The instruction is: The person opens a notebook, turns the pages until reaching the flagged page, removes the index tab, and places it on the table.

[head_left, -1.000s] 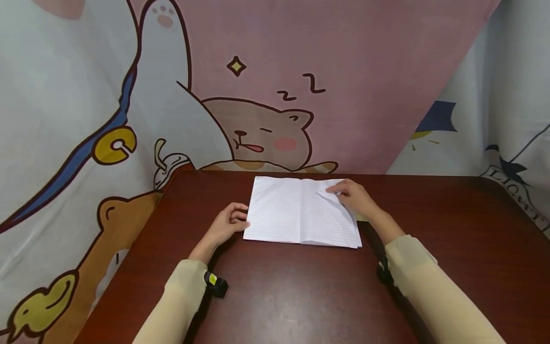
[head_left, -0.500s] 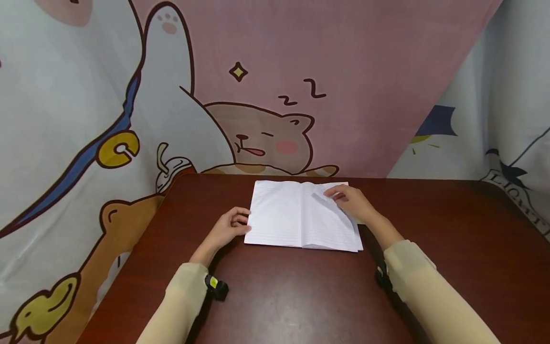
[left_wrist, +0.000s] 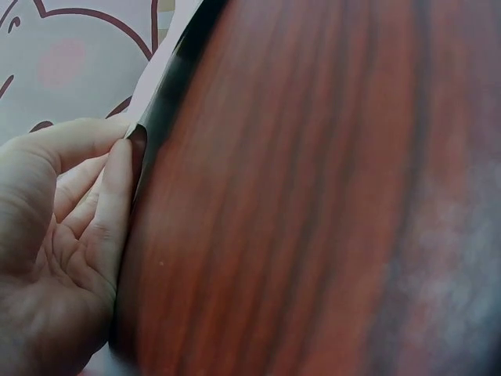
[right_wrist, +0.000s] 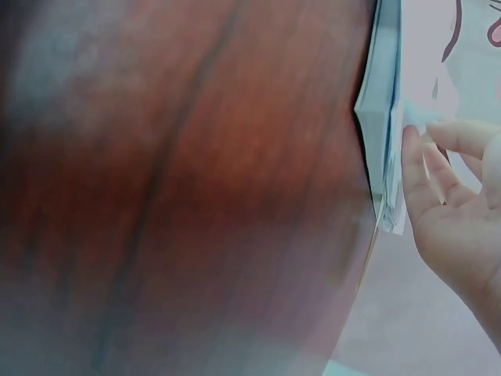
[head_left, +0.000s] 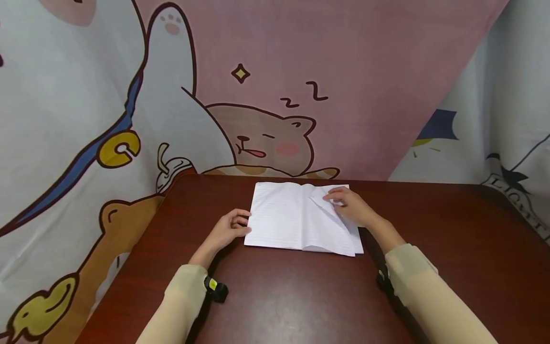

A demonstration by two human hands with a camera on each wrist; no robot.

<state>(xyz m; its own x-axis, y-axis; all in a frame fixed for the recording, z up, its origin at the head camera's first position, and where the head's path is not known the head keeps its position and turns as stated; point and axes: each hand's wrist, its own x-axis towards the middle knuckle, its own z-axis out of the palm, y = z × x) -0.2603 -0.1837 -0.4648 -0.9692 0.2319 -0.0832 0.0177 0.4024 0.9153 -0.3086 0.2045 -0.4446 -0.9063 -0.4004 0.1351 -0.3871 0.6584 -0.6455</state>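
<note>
An open notebook with lined white pages lies near the far side of the dark wooden table. My left hand pinches its left edge; in the left wrist view the edge sits between thumb and a finger. Over the right half of the notebook, my right hand pinches the lifted corner of a page, folded back toward the centre crease. The right wrist view shows the notebook's thick stack of pages from the side, with the right hand's thumb and fingertip meeting at the paper.
The reddish-brown table reaches toward me below the notebook. A cloth printed with cartoon animals hangs behind it and along the left. Black devices are strapped at both wrists, over or beside pale yellow sleeves.
My right hand has drawn the page corner slightly further left and toward me, and the page's lower edge has shifted off the stack below. The left hand keeps its place at the notebook's edge.
</note>
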